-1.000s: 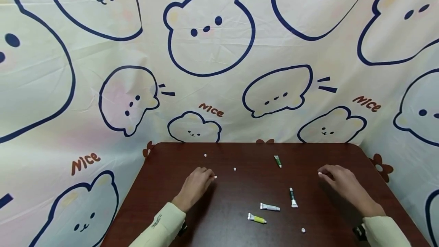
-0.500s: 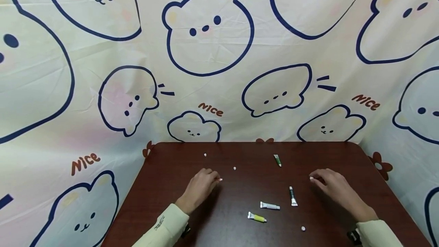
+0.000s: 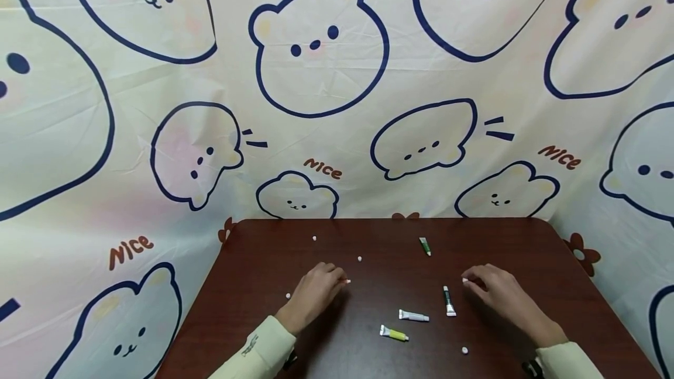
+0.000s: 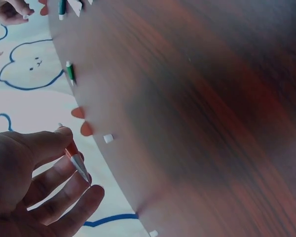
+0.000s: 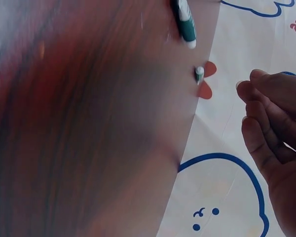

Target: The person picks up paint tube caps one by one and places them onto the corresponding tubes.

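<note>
My left hand (image 3: 316, 288) pinches a small orange paint tube (image 4: 71, 152) between thumb and fingers. The tube's white tip points right in the head view, and its silver tail shows in the left wrist view. My right hand (image 3: 497, 288) holds a tiny white cap (image 3: 465, 280) at its fingertips; in the right wrist view the fingers hide it. Just left of that hand lies a dark green paint tube (image 3: 449, 302). Nearer me are a white tube (image 3: 413, 316) and a yellow tube (image 3: 394, 333). A green tube (image 3: 425, 246) lies farther back.
Several small white caps lie scattered on the brown table (image 3: 368, 361): one at the back left (image 3: 315, 238), another nearer the middle (image 3: 360, 258), one beside my left wrist (image 3: 288, 296), one at the front right (image 3: 465, 350). A bear-print cloth (image 3: 411, 75) hangs behind the table.
Both hands have moved inward and slightly nearer me, the left going right and the right going left, each keeping its small item. A white cap has come into view behind my left hand.
</note>
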Demonstrator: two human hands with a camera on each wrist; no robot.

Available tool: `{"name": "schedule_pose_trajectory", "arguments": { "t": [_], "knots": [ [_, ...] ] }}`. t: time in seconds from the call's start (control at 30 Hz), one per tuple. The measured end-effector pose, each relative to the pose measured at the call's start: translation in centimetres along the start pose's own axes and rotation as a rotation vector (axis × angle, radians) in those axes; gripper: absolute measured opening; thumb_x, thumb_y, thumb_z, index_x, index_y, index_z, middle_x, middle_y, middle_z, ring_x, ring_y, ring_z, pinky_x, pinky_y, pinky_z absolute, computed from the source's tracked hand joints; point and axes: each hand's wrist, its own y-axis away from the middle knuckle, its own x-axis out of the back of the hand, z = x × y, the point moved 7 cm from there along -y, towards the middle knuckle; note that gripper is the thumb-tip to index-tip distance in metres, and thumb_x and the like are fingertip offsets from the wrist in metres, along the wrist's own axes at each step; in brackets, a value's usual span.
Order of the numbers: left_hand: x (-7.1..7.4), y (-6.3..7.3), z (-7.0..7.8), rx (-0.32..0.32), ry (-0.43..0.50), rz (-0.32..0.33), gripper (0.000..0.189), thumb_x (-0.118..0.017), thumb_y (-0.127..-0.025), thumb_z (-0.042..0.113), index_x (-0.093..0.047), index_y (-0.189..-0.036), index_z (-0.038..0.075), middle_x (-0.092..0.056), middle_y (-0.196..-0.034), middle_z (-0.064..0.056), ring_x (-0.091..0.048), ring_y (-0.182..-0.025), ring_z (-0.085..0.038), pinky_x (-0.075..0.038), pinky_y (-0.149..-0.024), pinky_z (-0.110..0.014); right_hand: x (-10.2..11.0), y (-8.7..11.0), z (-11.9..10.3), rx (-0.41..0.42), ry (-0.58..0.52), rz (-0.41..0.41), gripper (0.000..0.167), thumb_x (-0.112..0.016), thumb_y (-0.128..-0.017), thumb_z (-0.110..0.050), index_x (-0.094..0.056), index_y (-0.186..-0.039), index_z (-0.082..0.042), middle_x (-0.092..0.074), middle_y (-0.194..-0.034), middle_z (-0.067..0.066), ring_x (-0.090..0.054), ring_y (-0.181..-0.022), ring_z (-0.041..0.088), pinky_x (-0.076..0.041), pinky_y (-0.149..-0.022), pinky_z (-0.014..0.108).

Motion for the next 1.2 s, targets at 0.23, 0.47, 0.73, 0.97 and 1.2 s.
{"name": "schedule_pose_trajectory", "arguments": {
  "t": [0.23,0.47,0.73,0.97,1.2],
  "knots": [
    [-0.2,-0.2,1.2,-0.034,-0.005,0.015,0.007,-0.081,-0.1,0.022,-0.078,-0.098,0.016,-0.071,-0.088,0.003,-0.062,-0.081,-0.014,-0.057,-0.068,-0.027,-0.7,0.3,-1.2,0.012,-0.018,0.001,0.009,-0.087,-0.093,-0.012,-0.079,-0.097,-0.016,-0.075,-0.093,-0.009,-0.063,-0.082,0.003,-0.056,-0.068,0.03],
    [-0.3,-0.5,2.3,-0.055,-0.001,0.004,0.006,-0.082,-0.1,0.022,-0.079,-0.099,0.017,-0.073,-0.091,0.005,-0.063,-0.083,-0.012,-0.058,-0.069,-0.026,-1.3,0.4,-2.3,0.024,-0.061,-0.008,0.011,-0.086,-0.093,-0.011,-0.079,-0.097,-0.018,-0.076,-0.094,-0.011,-0.062,-0.082,0.0,-0.054,-0.068,0.028],
    [-0.3,-0.6,3.5,-0.078,0.009,-0.007,0.005,-0.082,-0.099,0.02,-0.079,-0.101,0.017,-0.073,-0.093,0.006,-0.064,-0.086,-0.012,-0.059,-0.072,-0.025,-1.6,0.3,-3.8,0.058,-0.062,0.007,0.014,-0.088,-0.09,-0.01,-0.08,-0.098,-0.017,-0.076,-0.093,-0.009,-0.064,-0.082,0.0,-0.056,-0.068,0.028],
    [0.0,-0.6,4.4,-0.119,0.012,0.043,0.006,-0.083,-0.099,0.021,-0.079,-0.098,0.017,-0.072,-0.09,0.005,-0.062,-0.082,-0.012,-0.057,-0.07,-0.025,-2.1,0.5,-4.9,0.074,-0.065,-0.021,0.011,-0.087,-0.092,-0.01,-0.08,-0.098,-0.017,-0.076,-0.092,-0.011,-0.064,-0.083,0.0,-0.056,-0.068,0.027],
    [-0.3,-0.5,5.2,-0.109,0.033,0.004,0.006,-0.08,-0.102,0.023,-0.08,-0.101,0.018,-0.074,-0.094,0.006,-0.062,-0.083,-0.01,-0.056,-0.071,-0.023,-2.2,0.5,-5.9,0.099,-0.093,-0.031,0.01,-0.086,-0.093,-0.01,-0.08,-0.098,-0.017,-0.075,-0.092,-0.013,-0.062,-0.082,-0.001,-0.055,-0.068,0.026]
  ]
}}
